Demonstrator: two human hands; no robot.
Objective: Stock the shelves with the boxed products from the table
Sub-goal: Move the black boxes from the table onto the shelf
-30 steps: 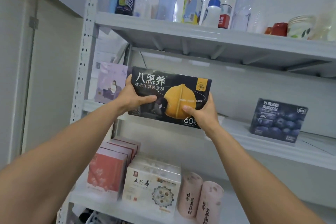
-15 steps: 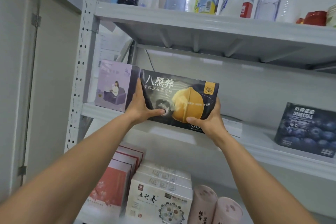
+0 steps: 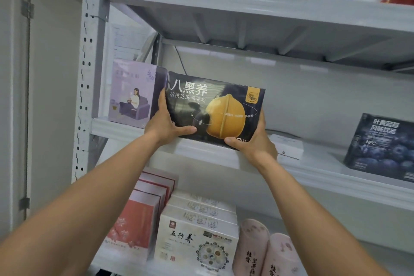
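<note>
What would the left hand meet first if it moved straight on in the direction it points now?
Probably the pale purple cardboard box standing just beside the left hand, which grips the dark rectangular box. Depth is unclear, so it might slip past.

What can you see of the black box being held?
The black box is wide, flat, glossy cardboard with white Chinese characters and a yellow nut. It is upright, tilted, at the front of the middle shelf, beside a purple box. The left hand grips its left end, the right hand its lower right corner.
</note>
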